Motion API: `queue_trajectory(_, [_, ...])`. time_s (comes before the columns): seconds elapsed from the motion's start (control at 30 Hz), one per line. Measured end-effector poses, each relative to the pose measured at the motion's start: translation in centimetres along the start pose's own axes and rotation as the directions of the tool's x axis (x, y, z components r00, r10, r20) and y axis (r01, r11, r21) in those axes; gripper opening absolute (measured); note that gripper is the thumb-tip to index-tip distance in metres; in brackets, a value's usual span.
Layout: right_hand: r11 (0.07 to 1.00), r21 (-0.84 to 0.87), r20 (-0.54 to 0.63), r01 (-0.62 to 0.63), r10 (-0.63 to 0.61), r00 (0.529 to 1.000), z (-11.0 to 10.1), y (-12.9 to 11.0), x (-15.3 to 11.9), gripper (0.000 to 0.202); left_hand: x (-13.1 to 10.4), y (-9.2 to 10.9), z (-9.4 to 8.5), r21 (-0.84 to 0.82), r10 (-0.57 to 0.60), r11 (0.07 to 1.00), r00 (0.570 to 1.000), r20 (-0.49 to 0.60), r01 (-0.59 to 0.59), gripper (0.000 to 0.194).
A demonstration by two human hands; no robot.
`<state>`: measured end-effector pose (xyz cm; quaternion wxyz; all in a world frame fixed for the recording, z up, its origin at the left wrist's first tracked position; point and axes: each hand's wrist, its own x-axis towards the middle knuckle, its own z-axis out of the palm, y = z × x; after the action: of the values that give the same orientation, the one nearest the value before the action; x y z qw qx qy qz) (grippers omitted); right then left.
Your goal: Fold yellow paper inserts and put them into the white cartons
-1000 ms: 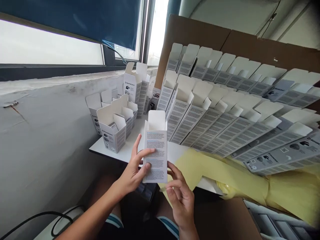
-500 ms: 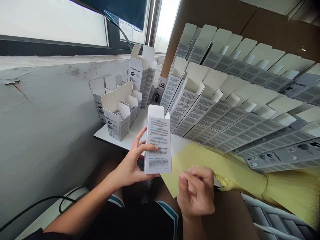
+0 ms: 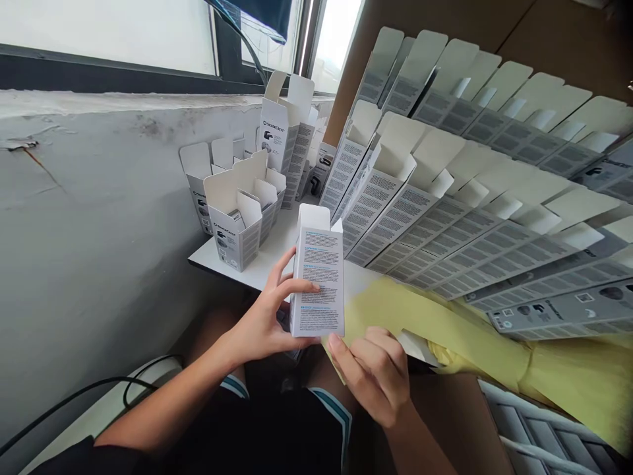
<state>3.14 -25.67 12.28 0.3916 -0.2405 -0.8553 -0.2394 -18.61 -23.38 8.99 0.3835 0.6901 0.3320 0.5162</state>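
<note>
My left hand (image 3: 267, 316) grips a small white printed carton (image 3: 321, 284), with its thumb below and fingers along the side and front. The carton stands upright, and its top flaps are raised. Lines of small print with blue headings cover the panel facing me. Beside the carton's lower right corner is my right hand (image 3: 370, 369), fingers curled in and fingertips pressed together close to the edge. Anything pinched there is too small to make out. Behind the carton, more open-topped cartons (image 3: 232, 224) stand on a white table (image 3: 212, 260).
Rows of open cartons (image 3: 420, 211) fill the right side, standing close together. Yellow sheet (image 3: 395, 303) lies along the table's front right. A wall (image 3: 99, 218) and window run along the left, and a black cable (image 3: 74, 389) lies at the lower left.
My right hand has moved left and up to the carton's lower right corner. The left hand keeps its hold on the carton, and the view has shifted slightly.
</note>
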Motion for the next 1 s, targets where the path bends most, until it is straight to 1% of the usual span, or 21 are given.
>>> queue_trajectory(0.1, [1.000, 0.011, 0.035, 0.003, -0.003, 0.999, -0.2, 0.0, 0.0, 0.023, 0.0, -0.2, 0.0, 0.003, -0.014, 1.000, 1.000, -0.002, 0.014, 0.058])
queue_trajectory(0.23, [0.997, 0.079, 0.051, 0.017, -0.022, 0.998, 0.4, 0.0, -0.3, 0.020, -0.2, -0.3, -0.1, 0.012, -0.019, 1.000, 1.000, -0.003, 0.019, 0.060])
queue_trajectory(0.4, [0.986, 0.165, 0.012, 0.007, -0.010, 1.000, 1.5, 0.1, -0.9, 0.022, -0.3, -0.2, 0.1, -0.001, -0.026, 1.000, 1.000, 0.007, 0.026, 0.060])
queue_trajectory(0.47, [0.978, 0.208, 0.005, -0.010, 0.009, 1.000, 1.7, 0.1, -1.1, 0.018, -0.3, -0.2, 0.0, -0.006, -0.027, 1.000, 0.999, 0.016, 0.028, 0.062])
queue_trajectory(0.5, [0.966, 0.258, 0.005, -0.025, 0.025, 1.000, 1.8, 0.0, -1.2, 0.017, -0.3, -0.3, -0.1, -0.008, -0.027, 1.000, 1.000, 0.011, 0.027, 0.063])
queue_trajectory(0.53, [0.945, 0.324, 0.007, -0.046, 0.046, 0.999, 1.7, -0.1, -1.2, 0.021, -0.3, -0.4, -0.2, -0.006, -0.027, 1.000, 1.000, 0.002, 0.027, 0.065])
queue_trajectory(0.57, [0.914, 0.398, 0.006, -0.073, 0.077, 0.997, 1.7, -0.2, -1.2, 0.025, -0.3, -0.5, -0.2, -0.002, -0.027, 1.000, 1.000, -0.007, 0.027, 0.066])
queue_trajectory(0.6, [0.876, 0.470, 0.006, -0.108, 0.119, 0.993, 1.6, -0.3, -1.2, 0.024, -0.3, -0.7, -0.3, 0.003, -0.027, 1.000, 1.000, -0.013, 0.027, 0.068])
queue_trajectory(0.67, [0.806, 0.563, 0.002, -0.183, 0.220, 0.976, 1.5, -0.5, -1.1, 0.014, -0.4, -0.9, -0.3, 0.009, -0.030, 1.000, 1.000, -0.002, 0.030, 0.069])
queue_trajectory(0.73, [0.783, 0.569, 0.011, -0.253, 0.300, 0.954, 1.6, -0.5, -0.9, 0.014, -0.4, -1.1, -0.2, -0.001, -0.038, 0.999, 0.999, 0.017, 0.038, 0.069])
queue_trajectory(0.83, [0.796, 0.513, 0.063, -0.321, 0.338, 0.939, 2.1, -0.3, -0.6, 0.015, -0.6, -1.0, 0.0, -0.027, -0.054, 0.998, 0.998, 0.032, 0.055, 0.071])
queue_trajectory(0.93, [0.810, 0.489, 0.079, -0.325, 0.330, 0.941, 2.6, -0.3, -0.6, 0.014, -0.8, -0.7, 0.1, -0.047, -0.072, 0.996, 0.996, 0.045, 0.074, 0.072])
queue_trajectory(1.0, [0.833, 0.473, 0.064, -0.287, 0.292, 0.954, 2.8, -0.3, -0.8, 0.015, -1.0, -0.5, 0.0, -0.078, -0.099, 0.991, 0.993, 0.069, 0.105, 0.071])
